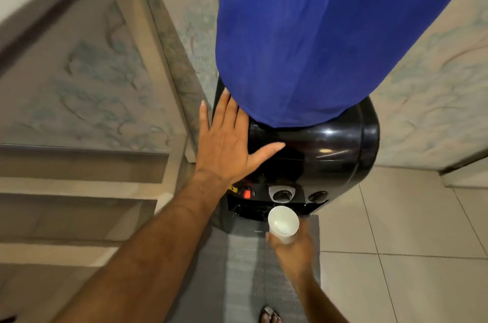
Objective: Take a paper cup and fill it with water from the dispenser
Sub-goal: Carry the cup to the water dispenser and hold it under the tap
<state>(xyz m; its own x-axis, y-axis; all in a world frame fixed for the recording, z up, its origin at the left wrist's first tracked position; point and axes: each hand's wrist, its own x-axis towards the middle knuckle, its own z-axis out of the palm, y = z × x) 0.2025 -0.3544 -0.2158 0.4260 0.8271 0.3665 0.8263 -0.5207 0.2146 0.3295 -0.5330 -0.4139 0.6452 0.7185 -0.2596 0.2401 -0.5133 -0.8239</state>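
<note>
A black water dispenser stands in front of me, its bottle wrapped in a blue cloth cover. My left hand lies flat and spread on the dispenser's top left, holding nothing. My right hand grips a white paper cup from below, upright, just in front of and below the middle tap button. A little liquid or a pale sheen shows at the cup's bottom. A red tap button sits to the left and another dark button to the right.
Steps of a stone staircase rise on the left. A grey mat lies on the tiled floor before the dispenser. My sandalled foot shows at the bottom edge. Patterned walls stand behind.
</note>
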